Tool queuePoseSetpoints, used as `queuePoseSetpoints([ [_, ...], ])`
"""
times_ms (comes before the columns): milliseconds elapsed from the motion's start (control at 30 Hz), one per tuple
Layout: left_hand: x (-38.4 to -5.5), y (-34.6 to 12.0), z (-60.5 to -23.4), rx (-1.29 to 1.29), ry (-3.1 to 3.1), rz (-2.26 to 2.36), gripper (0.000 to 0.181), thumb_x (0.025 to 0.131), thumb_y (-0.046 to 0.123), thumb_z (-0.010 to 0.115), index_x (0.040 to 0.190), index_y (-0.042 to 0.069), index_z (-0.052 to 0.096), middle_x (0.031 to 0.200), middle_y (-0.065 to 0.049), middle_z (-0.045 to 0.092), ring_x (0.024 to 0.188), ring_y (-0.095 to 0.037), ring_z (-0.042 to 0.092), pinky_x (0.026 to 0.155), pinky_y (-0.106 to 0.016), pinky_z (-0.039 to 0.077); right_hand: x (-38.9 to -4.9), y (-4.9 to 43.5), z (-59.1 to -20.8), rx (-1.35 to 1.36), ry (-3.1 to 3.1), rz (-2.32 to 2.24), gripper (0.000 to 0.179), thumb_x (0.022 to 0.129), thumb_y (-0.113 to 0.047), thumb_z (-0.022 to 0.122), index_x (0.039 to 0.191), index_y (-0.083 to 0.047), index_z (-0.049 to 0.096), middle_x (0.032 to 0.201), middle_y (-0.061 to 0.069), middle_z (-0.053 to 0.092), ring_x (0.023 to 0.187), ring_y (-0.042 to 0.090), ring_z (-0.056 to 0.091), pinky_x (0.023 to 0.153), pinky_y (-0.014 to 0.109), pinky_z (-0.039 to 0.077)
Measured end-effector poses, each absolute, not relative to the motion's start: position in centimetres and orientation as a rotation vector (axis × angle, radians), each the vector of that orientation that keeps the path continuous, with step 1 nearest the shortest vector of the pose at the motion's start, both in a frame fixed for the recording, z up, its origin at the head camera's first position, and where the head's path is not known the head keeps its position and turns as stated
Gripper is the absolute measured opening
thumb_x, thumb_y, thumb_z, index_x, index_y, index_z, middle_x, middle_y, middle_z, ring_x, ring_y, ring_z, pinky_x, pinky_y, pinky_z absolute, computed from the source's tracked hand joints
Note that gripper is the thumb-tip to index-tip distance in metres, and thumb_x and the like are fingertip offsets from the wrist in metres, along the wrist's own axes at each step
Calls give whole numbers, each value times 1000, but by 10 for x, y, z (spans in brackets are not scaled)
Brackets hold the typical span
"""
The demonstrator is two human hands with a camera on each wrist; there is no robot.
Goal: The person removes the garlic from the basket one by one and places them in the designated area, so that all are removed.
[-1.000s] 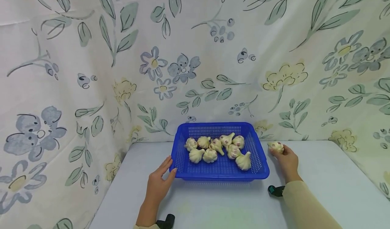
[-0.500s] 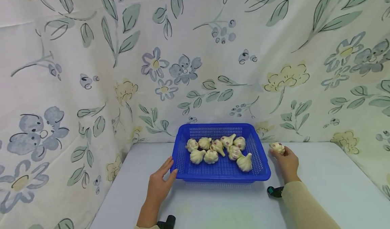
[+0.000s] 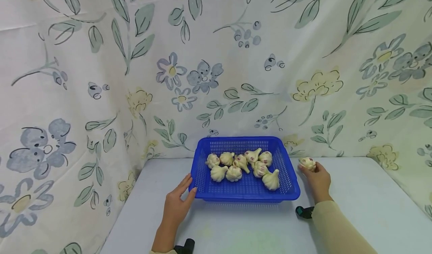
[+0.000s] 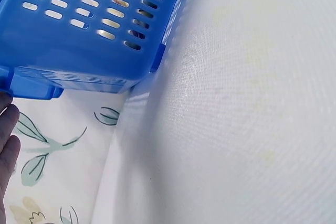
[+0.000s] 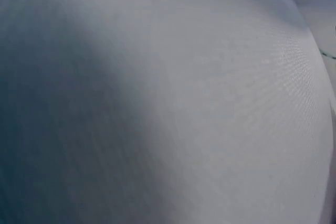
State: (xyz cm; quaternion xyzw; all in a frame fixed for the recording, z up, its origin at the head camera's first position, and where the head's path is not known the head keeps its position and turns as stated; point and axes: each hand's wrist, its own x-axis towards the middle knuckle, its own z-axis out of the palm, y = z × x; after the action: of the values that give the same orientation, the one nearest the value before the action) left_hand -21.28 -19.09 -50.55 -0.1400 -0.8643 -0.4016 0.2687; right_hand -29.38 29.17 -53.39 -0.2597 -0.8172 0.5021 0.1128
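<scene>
My right hand holds a garlic bulb between thumb and fingers, beside the basket on its right. The bulb is pale with purplish patches, and its lower part is hidden by the fingers. A blue perforated plastic basket stands on the table at the centre, with several garlic bulbs lying in its back and middle. My left hand rests its extended fingers against the basket's left rim. In the left wrist view its fingers appear at the rim's edge. The right wrist view shows neither the hand nor the bulb.
The white table reaches out on both sides of the basket. A floral curtain hangs right behind the basket and along the left side. Dark wrist devices show at the left wrist and the right wrist.
</scene>
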Motion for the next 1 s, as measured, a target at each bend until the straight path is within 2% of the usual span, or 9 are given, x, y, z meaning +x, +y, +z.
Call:
queuePoseSetpoints([
  [267, -213, -191, -506, -372, -2336, -1095, 44, 92, 24, 71, 130, 4, 63, 140, -5, 58, 128, -17, 55, 97, -37, 48, -290, 291, -530, -786, -2407, 1497, 92, 91, -45, 68, 154, 2, 21, 155, 28, 30, 143, 45, 30, 117, 55, 26],
  [467, -213, -191, -506, -370, -2335, -1101, 44, 92, 24, 71, 131, 4, 63, 140, -5, 58, 128, -18, 55, 97, -37, 48, -286, 295, -528, -746, -2387, 1583, 99, 88, -53, 67, 156, -1, 18, 158, 27, 25, 146, 43, 27, 118, 54, 26],
  [700, -211, -190, -505, -363, -2355, -1044, 43, 92, 23, 70, 131, 5, 64, 141, -6, 58, 130, -18, 54, 99, -36, 47, -274, 303, -523, -785, -2298, 1760, 102, 87, -64, 60, 159, -11, 11, 164, 13, 14, 151, 33, 19, 119, 50, 26],
  [900, -210, -190, -504, -352, -2375, -935, 45, 93, 25, 69, 132, 5, 62, 143, -6, 56, 132, -24, 53, 101, -43, 46, -274, 296, -504, -672, -2231, 1724, 94, 88, -53, 66, 158, -14, 18, 163, 9, 21, 151, 29, 21, 117, 50, 29],
  [1000, -209, -189, -503, -347, -2420, -911, 49, 94, 29, 68, 135, 6, 60, 147, -3, 52, 136, -25, 49, 105, -45, 43, -270, 290, -488, -609, -2243, 1669, 94, 86, -54, 68, 158, -15, 21, 163, 8, 23, 150, 29, 22, 117, 50, 29],
])
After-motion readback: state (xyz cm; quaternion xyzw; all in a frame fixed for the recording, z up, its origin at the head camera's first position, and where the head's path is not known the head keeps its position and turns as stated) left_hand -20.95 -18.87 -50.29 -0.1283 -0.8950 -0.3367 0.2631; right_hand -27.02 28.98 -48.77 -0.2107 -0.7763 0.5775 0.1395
